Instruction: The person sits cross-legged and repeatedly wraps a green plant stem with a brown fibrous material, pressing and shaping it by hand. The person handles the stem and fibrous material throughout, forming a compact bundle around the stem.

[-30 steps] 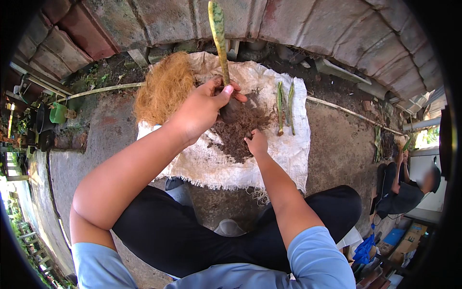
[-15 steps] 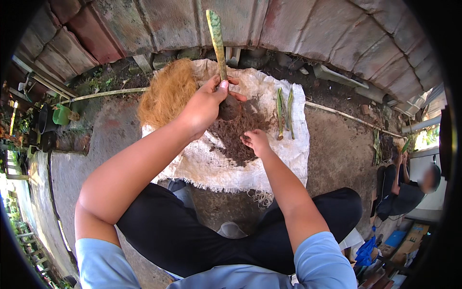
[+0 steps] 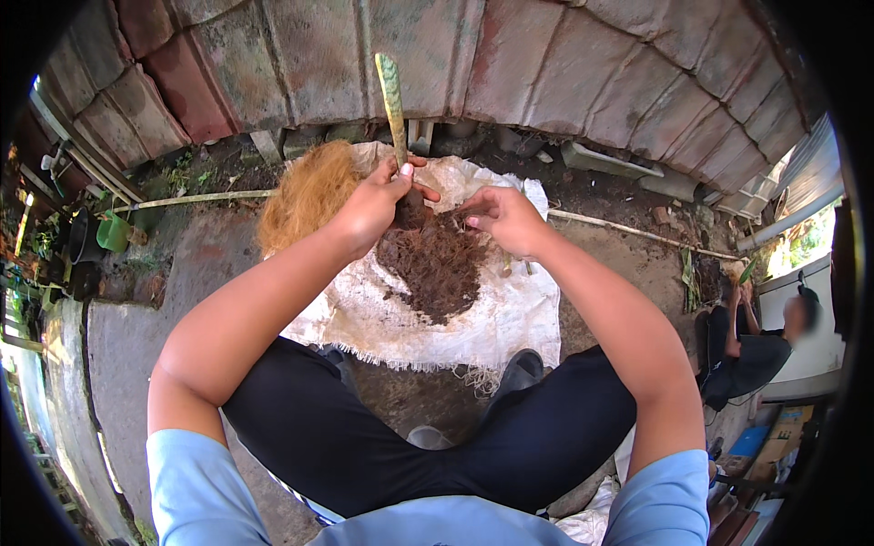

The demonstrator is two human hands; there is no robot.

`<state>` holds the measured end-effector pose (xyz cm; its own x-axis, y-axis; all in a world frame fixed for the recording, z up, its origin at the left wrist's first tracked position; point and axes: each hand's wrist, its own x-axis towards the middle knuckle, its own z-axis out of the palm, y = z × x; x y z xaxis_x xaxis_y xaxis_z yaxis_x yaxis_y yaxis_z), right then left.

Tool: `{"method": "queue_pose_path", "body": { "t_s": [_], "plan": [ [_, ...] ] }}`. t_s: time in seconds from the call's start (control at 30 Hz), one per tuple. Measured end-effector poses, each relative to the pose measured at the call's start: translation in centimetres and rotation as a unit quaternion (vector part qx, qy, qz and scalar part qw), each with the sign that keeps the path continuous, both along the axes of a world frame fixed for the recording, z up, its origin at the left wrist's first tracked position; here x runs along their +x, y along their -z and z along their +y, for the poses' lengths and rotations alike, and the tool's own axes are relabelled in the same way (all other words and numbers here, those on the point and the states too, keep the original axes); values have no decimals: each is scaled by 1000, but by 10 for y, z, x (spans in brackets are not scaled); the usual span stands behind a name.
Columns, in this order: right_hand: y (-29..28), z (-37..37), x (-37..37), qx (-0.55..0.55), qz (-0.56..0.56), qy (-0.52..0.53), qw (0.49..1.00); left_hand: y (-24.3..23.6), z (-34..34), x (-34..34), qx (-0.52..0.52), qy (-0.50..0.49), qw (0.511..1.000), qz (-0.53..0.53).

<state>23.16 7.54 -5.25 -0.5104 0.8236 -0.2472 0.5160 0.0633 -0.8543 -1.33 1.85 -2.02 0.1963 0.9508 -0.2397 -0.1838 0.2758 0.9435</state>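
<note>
Head view: left hand (image 3: 373,205) clamps green stem (image 3: 392,100); right hand's (image 3: 505,217) grip unclear.

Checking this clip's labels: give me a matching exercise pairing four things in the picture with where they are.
Things:
1. green stem cutting
2. coconut fibre clump
3. dark soil pile
4. green pot

Places:
A. far left, on the ground by the wall
B. upright in the left hand
C. middle of the white sack
D. left corner of the sack

Pairs: 1-B, 2-D, 3-C, 4-A
</note>
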Motion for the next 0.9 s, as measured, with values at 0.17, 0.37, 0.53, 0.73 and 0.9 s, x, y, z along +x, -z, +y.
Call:
{"method": "queue_pose_path", "body": {
  "t_s": [0.17, 0.37, 0.53, 0.73, 0.9],
  "plan": [
    [-30, -19, 7, 62, 75, 17, 995, -4, -7, 10, -30, 13, 998, -55],
    [-31, -17, 8, 101, 97, 21, 990, -2, -8, 23, -30, 33, 994, -100],
    [-60, -29, 7, 84, 115, 2, 990, 1, -4, 20, -37, 28, 986, -159],
    [-70, -38, 16, -131, 198, 8, 971, 10, 1, 7, -6, 64, 980, -190],
    [-68, -38, 12, -48, 166, 25, 985, -7, -5, 14, -38, 101, 969, -224]
  ]
}}
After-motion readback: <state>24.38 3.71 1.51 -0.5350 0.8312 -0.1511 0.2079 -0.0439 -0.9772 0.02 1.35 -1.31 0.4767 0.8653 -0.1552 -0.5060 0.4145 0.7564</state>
